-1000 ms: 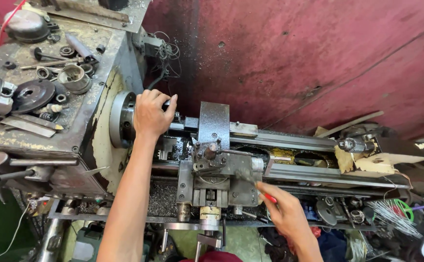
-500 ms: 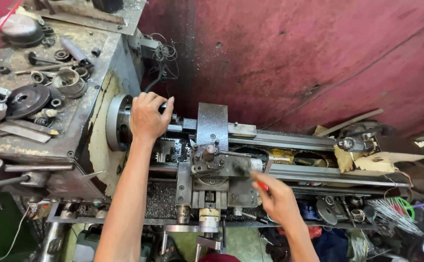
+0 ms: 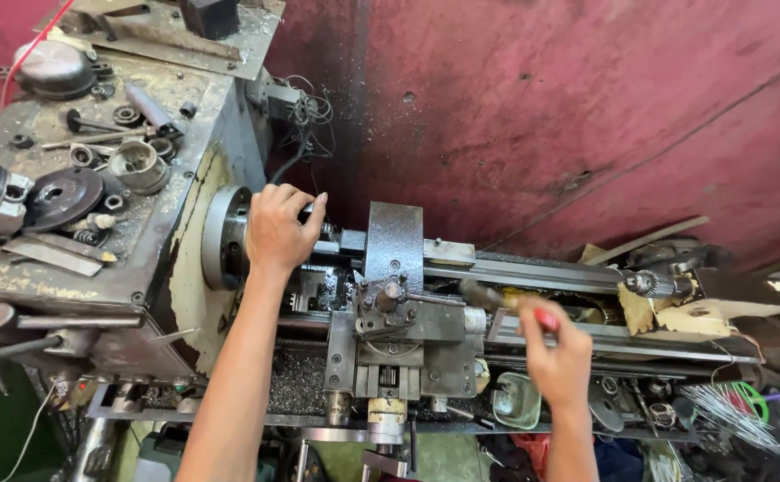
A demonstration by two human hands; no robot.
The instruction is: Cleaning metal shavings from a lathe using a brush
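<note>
Two hands at work over one small metal lathe [image 3: 426, 295]. Left hand [image 3: 278, 228] wrapped over the round chuck [image 3: 220, 236] at the headstock end, fingers curled on its rim, seemingly to steady or turn it by hand. Right hand [image 3: 555, 357] closed around one red-handled tool [image 3: 519, 308], apparently a brush or scraper, tip aimed toward the carriage [image 3: 394, 312] at the middle of the bed, probably placed so as to reach the metal chips [image 3: 296, 388] gathered in the tray below. One drill chuck [image 3: 649, 284] on the tailstock, well apart at the far right. On the headstock top [image 3: 95, 178], used as a shelf: several loose spare parts, rings and bolts, too jumbled to count exactly. One red wall [image 3: 542, 116] behind.
</note>
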